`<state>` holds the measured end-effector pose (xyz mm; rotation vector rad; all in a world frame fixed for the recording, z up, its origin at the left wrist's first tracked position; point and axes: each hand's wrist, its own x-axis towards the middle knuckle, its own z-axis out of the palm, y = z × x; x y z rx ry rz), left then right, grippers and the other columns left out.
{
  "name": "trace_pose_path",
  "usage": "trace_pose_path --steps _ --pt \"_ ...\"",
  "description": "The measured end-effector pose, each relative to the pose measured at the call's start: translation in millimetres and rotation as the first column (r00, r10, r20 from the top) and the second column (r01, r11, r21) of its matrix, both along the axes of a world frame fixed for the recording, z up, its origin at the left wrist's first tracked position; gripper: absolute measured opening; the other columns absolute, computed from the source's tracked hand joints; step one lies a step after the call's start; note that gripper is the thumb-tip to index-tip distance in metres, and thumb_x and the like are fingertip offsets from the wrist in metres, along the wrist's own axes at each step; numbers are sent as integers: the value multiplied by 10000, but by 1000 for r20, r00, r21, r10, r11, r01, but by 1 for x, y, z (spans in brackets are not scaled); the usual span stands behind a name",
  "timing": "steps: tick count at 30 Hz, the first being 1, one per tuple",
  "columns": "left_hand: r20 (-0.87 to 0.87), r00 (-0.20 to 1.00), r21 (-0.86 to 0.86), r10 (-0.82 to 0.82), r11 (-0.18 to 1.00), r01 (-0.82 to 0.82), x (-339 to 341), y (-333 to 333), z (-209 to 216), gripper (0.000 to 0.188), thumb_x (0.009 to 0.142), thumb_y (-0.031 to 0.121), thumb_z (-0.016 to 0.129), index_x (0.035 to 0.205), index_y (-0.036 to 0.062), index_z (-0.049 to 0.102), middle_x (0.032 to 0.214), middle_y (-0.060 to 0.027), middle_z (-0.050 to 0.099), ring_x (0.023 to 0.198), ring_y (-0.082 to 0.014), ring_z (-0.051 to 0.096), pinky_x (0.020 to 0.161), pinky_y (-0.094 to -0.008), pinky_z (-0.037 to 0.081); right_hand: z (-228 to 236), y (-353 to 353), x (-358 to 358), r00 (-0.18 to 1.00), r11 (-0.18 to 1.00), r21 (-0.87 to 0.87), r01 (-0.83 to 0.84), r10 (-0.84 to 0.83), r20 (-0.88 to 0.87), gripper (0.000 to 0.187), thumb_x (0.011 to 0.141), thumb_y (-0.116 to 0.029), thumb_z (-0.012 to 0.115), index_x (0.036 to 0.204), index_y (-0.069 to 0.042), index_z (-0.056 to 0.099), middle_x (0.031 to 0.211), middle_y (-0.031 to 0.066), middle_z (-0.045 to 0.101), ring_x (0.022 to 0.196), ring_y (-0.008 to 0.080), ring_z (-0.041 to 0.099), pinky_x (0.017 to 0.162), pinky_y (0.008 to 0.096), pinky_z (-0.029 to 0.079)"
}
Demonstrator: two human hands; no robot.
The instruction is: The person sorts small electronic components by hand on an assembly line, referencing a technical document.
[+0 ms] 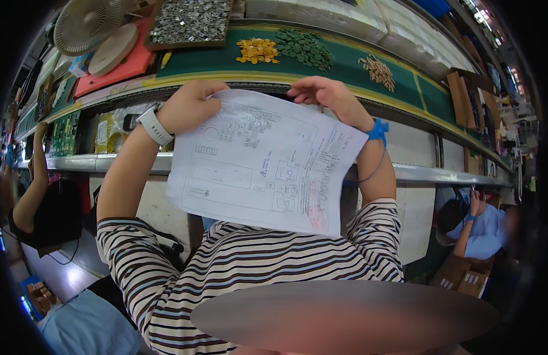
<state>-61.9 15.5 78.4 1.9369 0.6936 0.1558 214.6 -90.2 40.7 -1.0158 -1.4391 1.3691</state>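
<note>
A white printed sheet (pixel 226 160) with a circuit-board layout drawing and a red stamp mark hangs in front of my striped shirt. My left hand (pixel 188 107), with a pale watch on the wrist, pinches the sheet's upper left corner between thumb and fingers. At the upper right edge is my right hand (pixel 333 97), its fingers loosely bent and apart, with no grip on the paper visible. A blue wrist strap (pixel 378 130) with a cord circles my right wrist. The sheet's right corner overlaps that forearm.
Beyond a metal rail, a green work surface (pixel 209 62) carries yellow discs (pixel 257 51), green discs (pixel 303 49) and small tan parts (pixel 377 73). A tray of metal parts (pixel 191 22) and a fan (pixel 89 26) stand left. Co-workers sit on both sides.
</note>
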Motion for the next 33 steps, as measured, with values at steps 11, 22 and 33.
trace_pose_path --steps 11,22,33 --pt "-29 985 53 -172 983 173 52 5 -15 298 695 3 465 990 1 509 799 -8 517 711 -66 465 634 -196 391 -16 -7 -18 969 991 -126 -37 67 237 258 768 -202 568 889 25 573 685 6 555 610 63 457 569 214 387" --pt "392 792 -377 468 867 -326 10 41 -53 467 731 76 583 1155 5 402 920 -34 528 780 -91 502 715 -199 396 -21 -6 -19 851 850 -122 512 -521 -66 194 812 -139 510 869 36 569 743 16 579 649 42 494 568 199 407" --pt "552 556 -488 621 782 -388 10 42 -78 219 806 20 489 1018 3 439 924 -54 544 812 -86 508 741 -210 410 -40 -3 -31 874 868 -221 446 -475 -104 223 830 -139 493 968 29 540 833 17 572 706 47 498 604 204 420"
